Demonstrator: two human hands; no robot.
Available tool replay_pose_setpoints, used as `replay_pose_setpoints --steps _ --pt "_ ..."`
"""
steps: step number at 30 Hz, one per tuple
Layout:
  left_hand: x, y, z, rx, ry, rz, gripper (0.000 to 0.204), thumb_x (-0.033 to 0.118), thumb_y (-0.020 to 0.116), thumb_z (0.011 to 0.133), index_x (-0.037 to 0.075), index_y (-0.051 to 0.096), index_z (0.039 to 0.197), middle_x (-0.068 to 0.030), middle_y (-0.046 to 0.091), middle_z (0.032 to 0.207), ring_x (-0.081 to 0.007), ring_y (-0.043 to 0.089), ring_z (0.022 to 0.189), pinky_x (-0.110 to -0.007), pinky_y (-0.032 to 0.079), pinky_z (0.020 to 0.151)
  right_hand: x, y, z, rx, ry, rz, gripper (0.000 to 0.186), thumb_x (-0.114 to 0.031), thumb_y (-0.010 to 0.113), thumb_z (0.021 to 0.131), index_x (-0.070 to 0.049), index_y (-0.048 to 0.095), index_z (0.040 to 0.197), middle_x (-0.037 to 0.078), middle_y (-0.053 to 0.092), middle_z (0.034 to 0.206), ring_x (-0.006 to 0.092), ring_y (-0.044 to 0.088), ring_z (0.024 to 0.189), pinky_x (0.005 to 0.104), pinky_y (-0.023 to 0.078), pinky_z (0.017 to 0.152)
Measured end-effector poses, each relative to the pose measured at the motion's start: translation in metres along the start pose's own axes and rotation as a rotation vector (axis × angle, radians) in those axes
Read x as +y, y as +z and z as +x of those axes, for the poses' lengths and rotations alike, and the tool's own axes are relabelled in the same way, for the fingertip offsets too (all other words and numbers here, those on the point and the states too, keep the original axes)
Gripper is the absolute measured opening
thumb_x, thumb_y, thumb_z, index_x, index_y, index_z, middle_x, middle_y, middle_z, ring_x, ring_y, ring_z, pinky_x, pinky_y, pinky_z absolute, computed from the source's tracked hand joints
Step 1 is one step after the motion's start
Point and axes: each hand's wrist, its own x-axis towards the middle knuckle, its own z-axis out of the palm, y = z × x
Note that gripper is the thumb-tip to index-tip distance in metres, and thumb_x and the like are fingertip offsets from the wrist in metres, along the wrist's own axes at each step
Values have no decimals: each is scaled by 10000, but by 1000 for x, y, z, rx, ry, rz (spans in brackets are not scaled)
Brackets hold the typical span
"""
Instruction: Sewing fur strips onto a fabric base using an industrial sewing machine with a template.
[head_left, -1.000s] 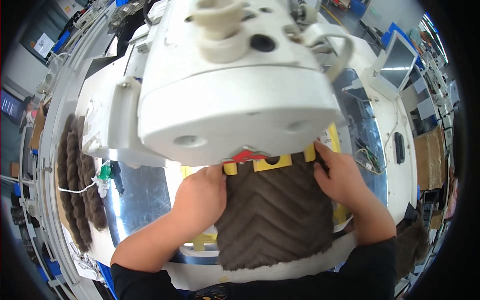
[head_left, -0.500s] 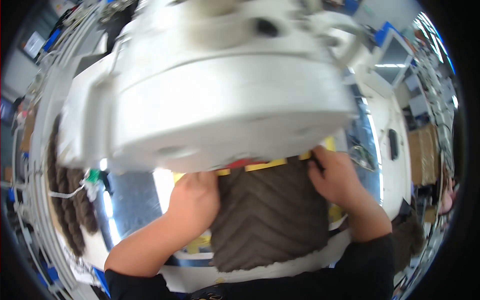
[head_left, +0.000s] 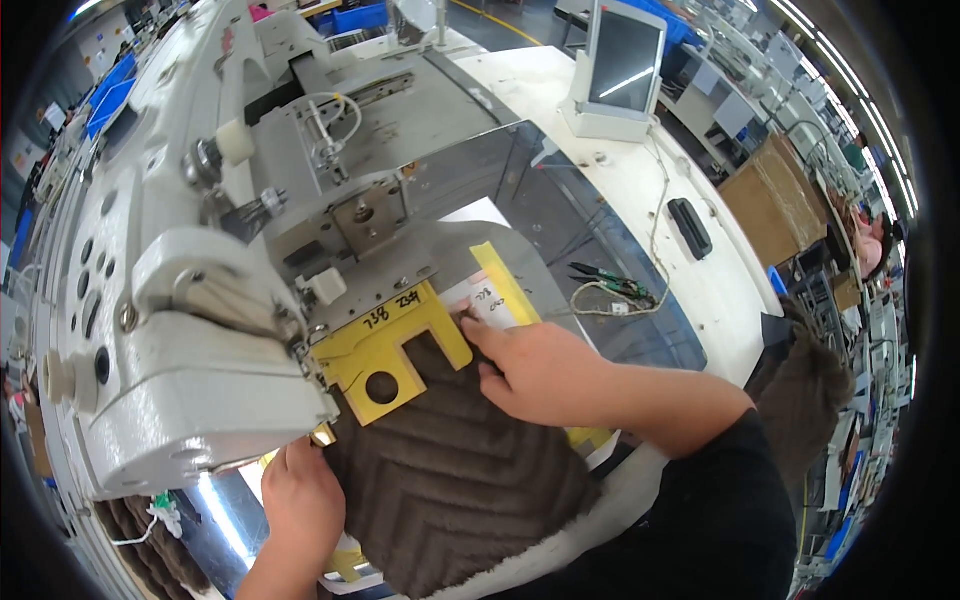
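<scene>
A dark brown plush fabric piece (head_left: 455,500) with chevron ridges lies before me, its far edge under a yellow template plate (head_left: 405,350) with a round hole and a notch. The plate sits beside the needle area of a large white sewing machine (head_left: 190,370). My left hand (head_left: 303,505) is closed on the fabric's left edge, close below the machine head; its fingertips are partly hidden. On the fabric's far right corner, next to the plate's right arm, my right hand (head_left: 545,375) has its fingers curled and its thumb over the pile, gripping the edge.
Black-handled snippers (head_left: 612,283) and a pale cord lie on the dark panel to the right. Beyond are a black oblong object (head_left: 689,228), a screen (head_left: 625,60) and a cardboard box (head_left: 775,200). More brown plush (head_left: 800,390) hangs at right.
My view has swung so that the machine head now sits at left and the yellow plate shows. Both hands remain at the fabric's far edge.
</scene>
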Motion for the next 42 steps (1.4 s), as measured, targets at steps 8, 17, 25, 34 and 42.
replay_pose_setpoints --steps 8,17,25,34,42 --pt "-1 -1 -2 -32 -30 17 283 12 582 915 -53 614 1189 -245 688 990 -456 651 897 -545 516 794 -3 -1 1 -18 -6 6 500 -160 579 932 50 527 1383 254 694 859 438 684 819 506 552 782" --pt "3 -2 1 22 -37 -15 261 -13 571 903 -61 612 1156 -253 680 910 -459 652 833 -540 524 746 3 7 4 70 -50 31 449 -121 564 926 65 568 1334 267 695 877 455 681 829 525 547 781" --pt "0 4 5 73 24 -21 212 -9 567 905 -58 601 1108 -254 667 829 -456 659 758 -526 545 674 -5 -11 5 33 -47 69 455 -131 579 909 37 608 1331 285 698 970 466 673 911 503 546 848" --pt "-2 6 1 54 28 3 322 9 585 907 -86 579 1215 -257 678 832 -439 672 764 -508 558 694 -16 -21 5 -69 82 120 510 -104 599 880 60 583 1362 266 692 874 423 688 851 442 541 807" --pt "-3 5 3 61 20 -2 267 9 564 922 -81 594 1171 -249 676 826 -435 672 761 -497 557 684 -13 -17 8 -37 63 149 520 -80 614 856 67 587 1354 223 639 728 372 638 683 425 506 681"
